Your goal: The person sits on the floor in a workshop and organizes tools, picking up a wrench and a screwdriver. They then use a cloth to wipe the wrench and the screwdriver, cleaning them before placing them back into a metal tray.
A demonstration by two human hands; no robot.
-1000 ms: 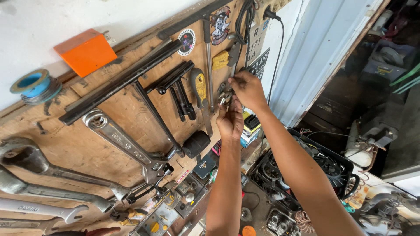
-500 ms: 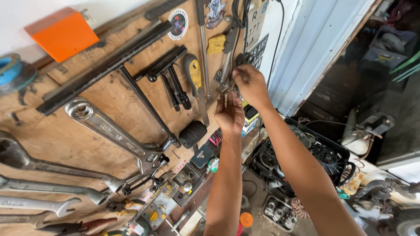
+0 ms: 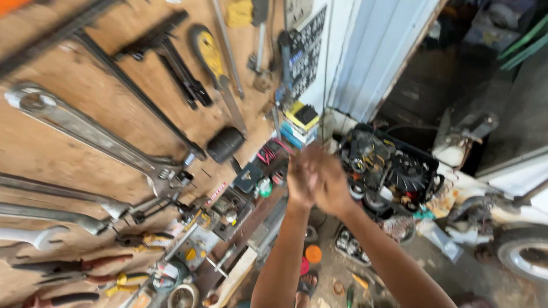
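Observation:
My left hand (image 3: pixel 301 178) and my right hand (image 3: pixel 334 188) are pressed together in the middle of the view, both blurred by motion. They hang clear of the wooden tool board (image 3: pixel 68 165), in front of a cluttered narrow shelf (image 3: pixel 231 208). Whether anything is between them is hidden by the blur. The nearest things are small boxes and red wires (image 3: pixel 266 154) on the shelf and a yellow and blue box stack (image 3: pixel 299 121).
On the board hang a large silver wrench (image 3: pixel 85 128), a yellow-handled saw (image 3: pixel 210 56), a long black bar (image 3: pixel 137 97), a black cylinder (image 3: pixel 224 144) and pliers (image 3: pixel 123 279). To the right stand a black crate of engine parts (image 3: pixel 394 165) and a wheel (image 3: pixel 522 251). An orange disc (image 3: pixel 313 254) lies on the floor.
Both hands have come down off the tools hanging high on the board and now meet lower, away from it. The view has tilted downward.

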